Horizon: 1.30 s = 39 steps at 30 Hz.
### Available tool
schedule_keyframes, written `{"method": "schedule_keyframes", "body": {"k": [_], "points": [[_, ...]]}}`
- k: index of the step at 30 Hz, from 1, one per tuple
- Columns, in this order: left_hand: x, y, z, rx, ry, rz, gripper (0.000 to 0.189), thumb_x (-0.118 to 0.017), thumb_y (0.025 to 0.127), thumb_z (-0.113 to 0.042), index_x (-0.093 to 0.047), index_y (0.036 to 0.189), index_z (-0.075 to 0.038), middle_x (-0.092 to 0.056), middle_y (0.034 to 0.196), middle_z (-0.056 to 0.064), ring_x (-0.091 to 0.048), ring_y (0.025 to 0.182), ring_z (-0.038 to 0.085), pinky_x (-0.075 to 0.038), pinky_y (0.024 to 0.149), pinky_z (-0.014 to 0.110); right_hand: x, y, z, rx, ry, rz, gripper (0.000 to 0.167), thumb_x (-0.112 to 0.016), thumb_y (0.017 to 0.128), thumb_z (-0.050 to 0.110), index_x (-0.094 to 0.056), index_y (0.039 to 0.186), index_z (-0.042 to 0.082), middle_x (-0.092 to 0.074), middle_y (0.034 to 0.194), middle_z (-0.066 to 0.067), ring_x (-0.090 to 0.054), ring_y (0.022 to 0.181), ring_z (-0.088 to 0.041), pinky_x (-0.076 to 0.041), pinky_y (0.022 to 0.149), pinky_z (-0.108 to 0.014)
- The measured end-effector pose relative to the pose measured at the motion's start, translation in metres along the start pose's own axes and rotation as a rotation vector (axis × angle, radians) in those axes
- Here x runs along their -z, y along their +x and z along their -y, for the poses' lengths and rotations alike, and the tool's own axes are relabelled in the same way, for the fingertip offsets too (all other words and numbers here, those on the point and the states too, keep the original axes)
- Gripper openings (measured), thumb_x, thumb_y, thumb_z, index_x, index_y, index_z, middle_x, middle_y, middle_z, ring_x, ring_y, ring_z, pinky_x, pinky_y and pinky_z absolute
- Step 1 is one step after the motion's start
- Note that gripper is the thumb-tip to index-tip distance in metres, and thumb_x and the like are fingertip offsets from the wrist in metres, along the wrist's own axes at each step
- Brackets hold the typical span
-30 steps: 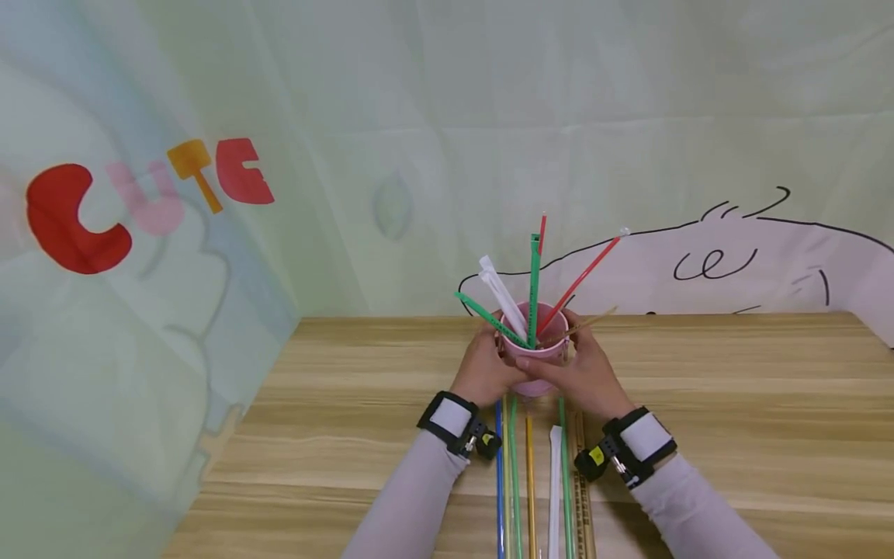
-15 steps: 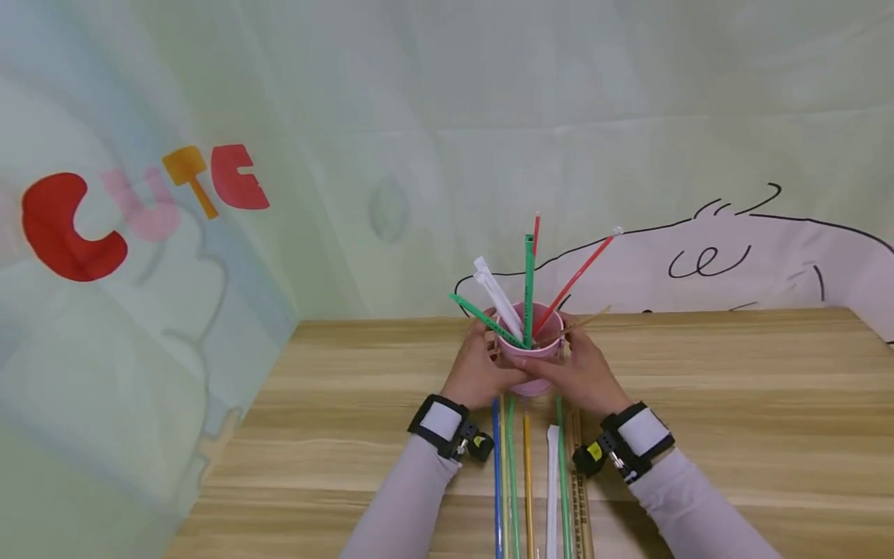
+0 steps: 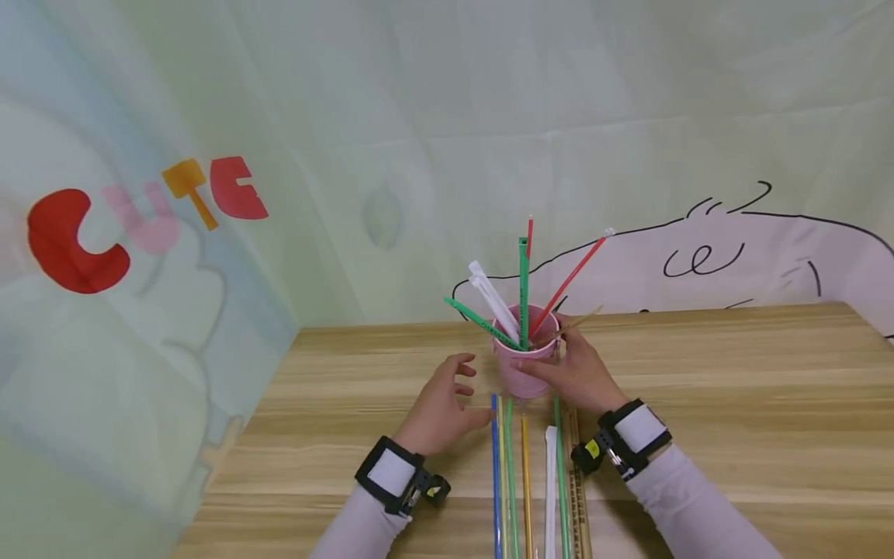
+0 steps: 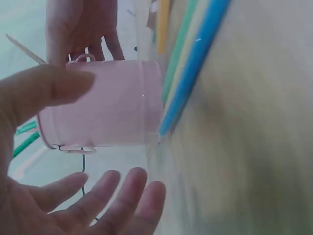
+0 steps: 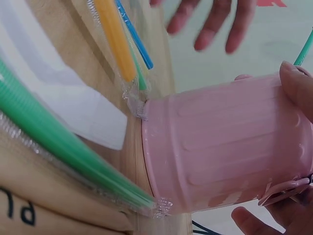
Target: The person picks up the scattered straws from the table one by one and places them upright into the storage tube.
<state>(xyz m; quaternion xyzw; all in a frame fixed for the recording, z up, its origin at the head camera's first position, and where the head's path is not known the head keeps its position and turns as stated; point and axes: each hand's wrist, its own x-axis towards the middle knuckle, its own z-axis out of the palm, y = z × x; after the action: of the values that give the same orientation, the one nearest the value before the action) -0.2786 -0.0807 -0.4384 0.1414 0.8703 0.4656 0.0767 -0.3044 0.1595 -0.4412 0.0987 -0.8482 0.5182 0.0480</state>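
A small pink bucket (image 3: 517,376) stands upright on the wooden table, several straws leaning out of it: green (image 3: 523,291), red (image 3: 569,286), brown (image 3: 583,319) and white-wrapped (image 3: 493,299). My right hand (image 3: 585,374) holds the bucket's right side, thumb across the front and fingers partly hidden behind. Apart from the bucket, to its left, my left hand (image 3: 440,407) is spread with nothing in it. In the left wrist view its thumb (image 4: 54,83) overlaps the bucket's near side, while its other fingers hang free below.
In front of the bucket, straws lie side by side pointing toward it: blue (image 3: 497,481), orange (image 3: 527,485), white-wrapped (image 3: 551,489), green (image 3: 562,481) and brown with printed letters (image 3: 578,497). A printed cloth backdrop (image 3: 391,101) rises behind the table (image 3: 335,404).
My left hand has let go of the bucket and moved left and toward me, its fingers opening. The right hand stays on the bucket, which keeps its place.
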Motion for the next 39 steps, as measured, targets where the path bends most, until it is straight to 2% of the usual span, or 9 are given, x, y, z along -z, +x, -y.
{"method": "schedule_keyframes", "body": {"k": [4,10,16,23,29,34,39], "points": [[0.000,-0.014,0.002,-0.001,0.066,0.016,0.081,-0.085,0.083,-0.017,-0.041,0.152,-0.009,-0.057,0.139,0.014,-0.063,0.115,0.028,-0.057,0.090,0.043,0.000,0.000,0.000,-0.001,-0.006,0.007,0.086,-0.085,0.086,0.039,-0.039,0.156,0.019,-0.053,0.152,-0.014,-0.044,0.146,-0.037,-0.033,0.118,-0.068],[-0.010,-0.029,0.000,-0.026,0.180,0.056,0.079,-0.085,0.079,-0.014,-0.046,0.147,-0.006,-0.060,0.130,0.012,-0.062,0.101,0.021,-0.054,0.080,0.036,0.001,0.000,0.001,-0.008,-0.017,0.010,0.087,-0.084,0.086,0.041,-0.037,0.156,0.021,-0.052,0.154,-0.014,-0.045,0.147,-0.038,-0.034,0.118,-0.068],[-0.020,-0.034,-0.003,-0.057,0.292,0.073,0.077,-0.083,0.079,-0.015,-0.047,0.146,-0.004,-0.060,0.122,0.010,-0.058,0.088,0.015,-0.049,0.069,0.029,0.001,0.000,0.000,0.001,-0.013,0.021,0.087,-0.083,0.087,0.041,-0.036,0.157,0.022,-0.052,0.154,-0.014,-0.043,0.147,-0.038,-0.034,0.117,-0.069],[-0.028,-0.035,-0.005,-0.029,0.308,0.070,0.076,-0.082,0.077,-0.010,-0.047,0.144,-0.002,-0.059,0.110,0.006,-0.054,0.080,0.011,-0.045,0.064,0.025,0.002,0.000,0.002,0.003,-0.009,0.019,0.088,-0.084,0.087,0.040,-0.035,0.157,0.019,-0.049,0.155,-0.016,-0.042,0.148,-0.040,-0.034,0.117,-0.069],[-0.034,-0.035,-0.004,-0.039,0.339,0.006,0.071,-0.079,0.072,-0.004,-0.050,0.137,0.002,-0.061,0.102,0.007,-0.055,0.075,0.013,-0.048,0.065,0.028,0.002,0.000,0.003,0.007,-0.002,0.019,0.089,-0.084,0.087,0.036,-0.035,0.158,0.017,-0.050,0.154,-0.018,-0.042,0.147,-0.041,-0.034,0.117,-0.068],[-0.039,-0.034,-0.006,-0.031,0.378,-0.061,0.064,-0.076,0.070,-0.002,-0.053,0.130,0.002,-0.059,0.092,0.006,-0.054,0.074,0.018,-0.046,0.061,0.031,0.002,0.001,0.004,-0.009,0.003,0.029,0.090,-0.084,0.087,0.038,-0.033,0.158,0.016,-0.048,0.155,-0.019,-0.041,0.148,-0.042,-0.032,0.118,-0.069],[-0.036,-0.035,-0.006,-0.020,0.341,-0.069,0.064,-0.077,0.071,-0.002,-0.051,0.129,0.004,-0.061,0.082,0.003,-0.055,0.067,0.016,-0.046,0.058,0.029,0.003,0.000,0.004,-0.028,0.012,0.034,0.090,-0.084,0.087,0.038,-0.032,0.158,0.018,-0.048,0.156,-0.018,-0.041,0.148,-0.042,-0.033,0.118,-0.069]]}}
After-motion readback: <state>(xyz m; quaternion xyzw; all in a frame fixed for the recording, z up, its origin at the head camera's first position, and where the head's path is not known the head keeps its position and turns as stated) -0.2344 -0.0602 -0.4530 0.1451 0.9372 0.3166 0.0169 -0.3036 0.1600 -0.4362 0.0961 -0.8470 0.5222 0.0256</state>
